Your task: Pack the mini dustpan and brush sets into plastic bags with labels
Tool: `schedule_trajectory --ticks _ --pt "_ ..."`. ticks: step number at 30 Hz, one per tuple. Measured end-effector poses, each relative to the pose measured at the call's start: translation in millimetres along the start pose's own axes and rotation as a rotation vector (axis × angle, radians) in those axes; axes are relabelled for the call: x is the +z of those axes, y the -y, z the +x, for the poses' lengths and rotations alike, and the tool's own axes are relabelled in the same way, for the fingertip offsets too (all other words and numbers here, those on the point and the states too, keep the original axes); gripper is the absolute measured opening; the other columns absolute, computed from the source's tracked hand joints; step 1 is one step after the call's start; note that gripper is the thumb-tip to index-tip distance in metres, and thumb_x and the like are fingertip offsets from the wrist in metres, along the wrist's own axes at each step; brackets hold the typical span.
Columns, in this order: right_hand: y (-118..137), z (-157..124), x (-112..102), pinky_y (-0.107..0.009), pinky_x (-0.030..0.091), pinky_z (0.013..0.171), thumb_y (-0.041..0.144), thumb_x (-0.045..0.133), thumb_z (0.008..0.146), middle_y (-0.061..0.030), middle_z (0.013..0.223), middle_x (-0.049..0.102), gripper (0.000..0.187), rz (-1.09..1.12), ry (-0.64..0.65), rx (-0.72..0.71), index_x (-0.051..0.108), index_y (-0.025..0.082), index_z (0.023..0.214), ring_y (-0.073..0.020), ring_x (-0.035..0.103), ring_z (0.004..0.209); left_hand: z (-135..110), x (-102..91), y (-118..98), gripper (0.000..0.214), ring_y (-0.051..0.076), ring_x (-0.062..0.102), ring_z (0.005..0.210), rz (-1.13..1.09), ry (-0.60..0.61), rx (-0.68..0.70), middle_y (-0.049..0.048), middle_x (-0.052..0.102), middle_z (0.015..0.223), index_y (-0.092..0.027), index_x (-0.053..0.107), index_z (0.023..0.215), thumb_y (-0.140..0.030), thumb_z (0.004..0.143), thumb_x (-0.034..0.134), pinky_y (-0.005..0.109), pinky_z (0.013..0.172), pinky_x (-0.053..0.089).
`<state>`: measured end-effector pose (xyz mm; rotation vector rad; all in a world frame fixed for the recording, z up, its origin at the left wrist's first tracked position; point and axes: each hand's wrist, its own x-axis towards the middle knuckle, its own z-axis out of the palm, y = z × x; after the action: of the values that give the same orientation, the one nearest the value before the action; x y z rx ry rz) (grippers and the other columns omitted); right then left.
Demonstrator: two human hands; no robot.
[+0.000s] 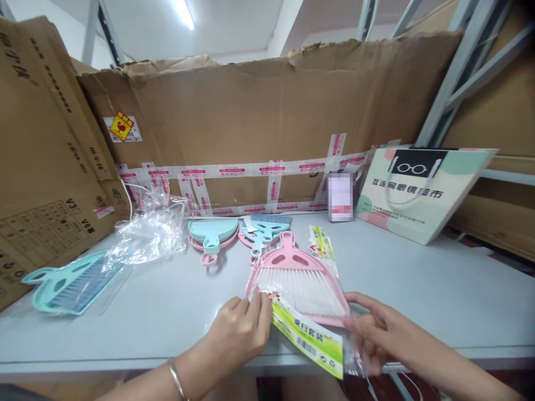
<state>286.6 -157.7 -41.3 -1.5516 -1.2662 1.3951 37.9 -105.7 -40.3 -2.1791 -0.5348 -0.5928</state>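
Note:
A pink dustpan and brush set point(300, 281) with white bristles lies near the table's front edge, inside a clear plastic bag. Attached at the bag's near end is a yellow-green printed card point(309, 338), tilted down over the edge. My left hand point(244, 326) pinches the bag at the set's left corner, beside the card. At the right corner, my right hand point(374, 328) grips the dustpan's edge between thumb and fingers, with loose plastic below it.
Behind lie turquoise and pink dustpans point(212, 231), turquoise brushes point(267, 225) and another label card point(321, 242). A bagged turquoise set point(77, 284) and crumpled plastic point(150, 231) are left. A large carton point(259, 111) backs the table point(167, 328); a paper bag point(418, 195) stands right.

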Motion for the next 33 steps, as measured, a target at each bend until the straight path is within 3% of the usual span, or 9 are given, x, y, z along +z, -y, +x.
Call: schedule_trajectory --ticks 2,4,7,9,11,14,20,28,33 --pt "-5 -4 -3 -0.024 0.044 0.041 0.051 0.06 0.07 0.0018 0.055 0.057 0.056 -0.271 -0.246 -0.232 0.05 0.015 0.112 -0.0127 0.052 0.041 0 0.4 -2 0.022 0.013 0.056 0.046 0.011 -0.007 -0.014 0.0132 0.068 0.079 -0.002 0.058 0.091 -0.001 0.079 0.04 0.025 0.038 0.039" --pt "-8 -10 3 -0.025 0.046 0.047 0.046 0.064 0.069 -0.0009 0.065 0.058 0.048 -0.551 -0.496 -0.609 0.053 0.016 0.105 -0.0137 0.055 0.051 2 -0.5 -3 0.023 0.013 0.056 0.046 0.01 0.002 -0.027 0.012 0.068 0.076 -0.002 0.058 0.09 0.0 0.078 0.039 0.025 0.038 0.038" --pt "-6 -15 31 -0.027 0.049 0.059 0.038 0.064 0.072 -0.0081 0.079 0.061 0.035 -0.889 -0.58 -1.094 0.057 0.016 0.099 -0.0179 0.059 0.07 5 -2.6 -4 0.023 0.013 0.055 0.044 -0.001 0.043 -0.048 0.0095 0.066 0.071 -0.003 0.057 0.088 0.001 0.078 0.037 0.025 0.037 0.038" --pt "-4 -13 51 -0.029 0.047 0.062 0.032 0.058 0.078 -0.0098 0.08 0.062 0.024 -1.023 -0.61 -1.23 0.06 0.015 0.095 -0.0189 0.058 0.072 6 -3.5 -4 0.023 0.013 0.053 0.041 0.001 0.071 -0.067 0.0075 0.064 0.067 -0.004 0.057 0.089 0.0 0.079 0.037 0.025 0.036 0.037" --pt "-2 -9 63 -0.031 0.043 0.062 0.022 0.051 0.082 -0.0089 0.078 0.062 0.017 -1.102 -0.679 -1.261 0.061 0.015 0.093 -0.0185 0.056 0.07 6 -3.9 -4 0.022 0.013 0.052 0.041 0.006 0.075 -0.083 0.0068 0.063 0.065 -0.004 0.056 0.088 -0.001 0.079 0.037 0.025 0.036 0.037" --pt "-2 -3 65 -0.031 0.038 0.063 0.011 0.043 0.083 -0.007 0.076 0.063 0.022 -1.122 -0.703 -1.27 0.063 0.016 0.091 -0.0176 0.054 0.069 4 -4.0 -3 0.022 0.013 0.052 0.041 0.004 0.048 -0.105 0.0066 0.063 0.063 -0.006 0.057 0.085 -0.001 0.08 0.036 0.024 0.036 0.036" --pt "-13 -1 49 -0.032 0.035 0.066 0.007 0.039 0.085 -0.0088 0.081 0.065 0.027 -1.07 -0.639 -1.332 0.064 0.014 0.094 -0.0189 0.051 0.076 -1 -5.7 1 0.025 0.012 0.056 0.045 0.005 0.014 -0.063 0.0093 0.067 0.071 -0.003 0.057 0.091 0.001 0.08 0.035 0.024 0.039 0.037" --pt "-2 13 48 -0.031 0.032 0.064 0.007 0.038 0.085 -0.0108 0.082 0.063 0.03 -1.194 -0.725 -1.281 0.067 0.015 0.085 -0.0195 0.048 0.077 -2 -7.3 2 0.023 0.012 0.052 0.046 0.012 0.076 -0.042 0.0047 0.06 0.067 -0.004 0.056 0.095 0.0 0.08 0.039 0.026 0.041 0.036" --pt "2 19 43 -0.03 0.027 0.06 0.009 0.037 0.086 -0.0073 0.07 0.056 0.032 -1.267 -0.723 -1.212 0.067 0.017 0.085 -0.0175 0.041 0.065 1 -9.0 2 0.022 0.011 0.051 0.049 -0.048 0.016 0.05 0.0042 0.058 0.071 -0.006 0.056 0.096 -0.004 0.082 0.04 0.026 0.043 0.036"
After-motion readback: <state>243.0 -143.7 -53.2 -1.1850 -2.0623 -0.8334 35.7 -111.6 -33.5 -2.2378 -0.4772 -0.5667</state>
